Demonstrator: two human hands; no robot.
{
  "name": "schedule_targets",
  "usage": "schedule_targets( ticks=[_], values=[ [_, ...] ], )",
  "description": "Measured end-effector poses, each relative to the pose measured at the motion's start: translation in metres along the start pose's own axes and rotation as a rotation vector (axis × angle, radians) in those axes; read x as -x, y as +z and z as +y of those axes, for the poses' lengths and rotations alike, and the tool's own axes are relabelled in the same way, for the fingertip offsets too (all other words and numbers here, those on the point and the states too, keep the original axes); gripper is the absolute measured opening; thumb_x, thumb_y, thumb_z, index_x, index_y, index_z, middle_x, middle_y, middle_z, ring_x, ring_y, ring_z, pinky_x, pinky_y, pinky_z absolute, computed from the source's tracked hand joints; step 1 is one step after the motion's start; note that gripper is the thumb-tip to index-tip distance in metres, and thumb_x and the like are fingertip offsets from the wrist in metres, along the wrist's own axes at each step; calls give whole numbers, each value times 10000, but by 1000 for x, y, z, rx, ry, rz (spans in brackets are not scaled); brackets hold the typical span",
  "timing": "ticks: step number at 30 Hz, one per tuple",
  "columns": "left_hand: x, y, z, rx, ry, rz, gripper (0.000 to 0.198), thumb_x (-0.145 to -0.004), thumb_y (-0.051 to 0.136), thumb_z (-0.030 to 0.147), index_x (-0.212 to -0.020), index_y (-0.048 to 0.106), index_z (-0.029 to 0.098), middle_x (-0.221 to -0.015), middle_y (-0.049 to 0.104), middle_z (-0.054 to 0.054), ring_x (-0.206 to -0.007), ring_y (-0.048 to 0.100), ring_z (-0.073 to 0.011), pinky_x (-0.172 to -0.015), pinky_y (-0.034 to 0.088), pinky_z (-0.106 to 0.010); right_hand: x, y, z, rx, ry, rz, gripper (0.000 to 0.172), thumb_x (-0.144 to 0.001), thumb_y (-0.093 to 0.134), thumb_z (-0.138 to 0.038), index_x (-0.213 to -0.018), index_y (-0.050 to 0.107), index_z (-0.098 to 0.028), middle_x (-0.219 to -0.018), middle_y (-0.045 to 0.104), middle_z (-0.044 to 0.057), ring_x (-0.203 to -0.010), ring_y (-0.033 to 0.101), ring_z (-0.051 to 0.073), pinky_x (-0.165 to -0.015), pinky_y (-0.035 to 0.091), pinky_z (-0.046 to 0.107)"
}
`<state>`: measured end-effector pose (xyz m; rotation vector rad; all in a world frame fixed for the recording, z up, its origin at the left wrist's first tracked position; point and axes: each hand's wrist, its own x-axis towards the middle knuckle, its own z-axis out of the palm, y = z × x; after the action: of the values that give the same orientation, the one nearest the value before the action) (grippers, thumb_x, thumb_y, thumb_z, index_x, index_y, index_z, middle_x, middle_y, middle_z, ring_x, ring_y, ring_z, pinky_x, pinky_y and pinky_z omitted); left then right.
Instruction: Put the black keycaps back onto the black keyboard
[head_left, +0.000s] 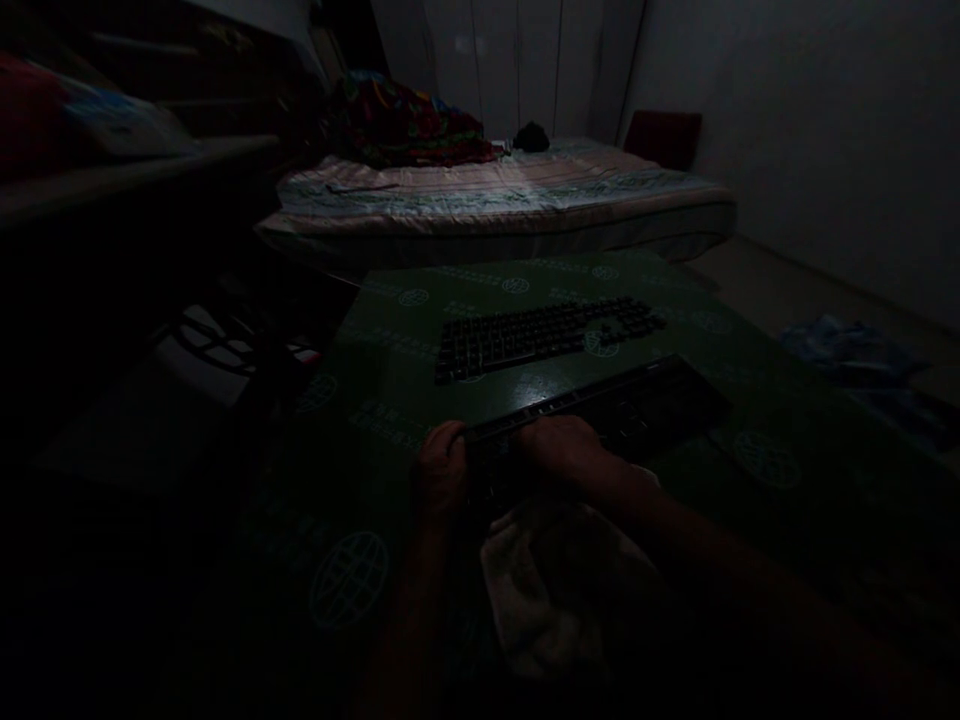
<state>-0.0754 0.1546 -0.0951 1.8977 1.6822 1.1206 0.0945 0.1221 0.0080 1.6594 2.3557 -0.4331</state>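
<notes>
A black computer keyboard (664, 400) lies at a slant on the green board in front of me. My left hand (441, 468) is closed round its left end, with the thumb along the upper edge. Over the left half of the keyboard, my right hand (559, 445) is bent down with its fingers curled together. Whatever those fingers hold, if anything, is hidden by the hand and the darkness. Behind the keyboard, many loose black keycaps (517, 338) are set out in rows in a keyboard layout. A pale cloth (525, 600) lies below my right forearm.
The green printed board (349, 580) bears white globe marks. Beyond it stands a bed (495, 215) with a dark red patterned blanket (409, 125). At the left is a shelf (225, 150) with things on it. Bluish cloth (847, 345) lies on the floor at right.
</notes>
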Motion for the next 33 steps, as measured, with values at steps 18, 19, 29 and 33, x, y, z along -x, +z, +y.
schedule_targets(
  ticks=[18, 19, 29, 33],
  values=[
    [0, 0, 0, -4, -11, -15, 287, -766, 388, 249, -914, 619, 164, -1029, 623, -85, -975, 570, -201, -914, 437, -360, 7, -3, -5, 11, -64, -26, 293, -815, 417, -181, -967, 665, -153, -914, 684, 150, -856, 645, 244, -679, 496, 320],
    [0, 0, 0, -9, -14, -18, 286, -765, 389, 249, -913, 619, 165, -1028, 624, -85, -975, 570, -202, -914, 437, -361, 6, -2, -5, 1, -74, -10, 291, -813, 418, -181, -970, 663, -159, -909, 686, 140, -848, 647, 247, -671, 498, 324],
    [0, 0, 1, -7, -7, -8, 286, -768, 386, 257, -908, 617, 163, -1020, 629, -83, -967, 574, -202, -907, 441, -359, 3, 3, -8, 1, -69, -26, 270, -815, 426, -200, -937, 664, -162, -906, 684, 147, -822, 653, 227, -656, 496, 309],
    [0, 0, 1, -13, -5, -10, 287, -766, 388, 256, -905, 619, 159, -1017, 629, -88, -965, 575, -206, -908, 440, -363, 4, 2, -5, 15, -61, 19, 291, -821, 399, -181, -950, 660, -160, -885, 690, 138, -823, 652, 230, -661, 497, 321]
  ],
)
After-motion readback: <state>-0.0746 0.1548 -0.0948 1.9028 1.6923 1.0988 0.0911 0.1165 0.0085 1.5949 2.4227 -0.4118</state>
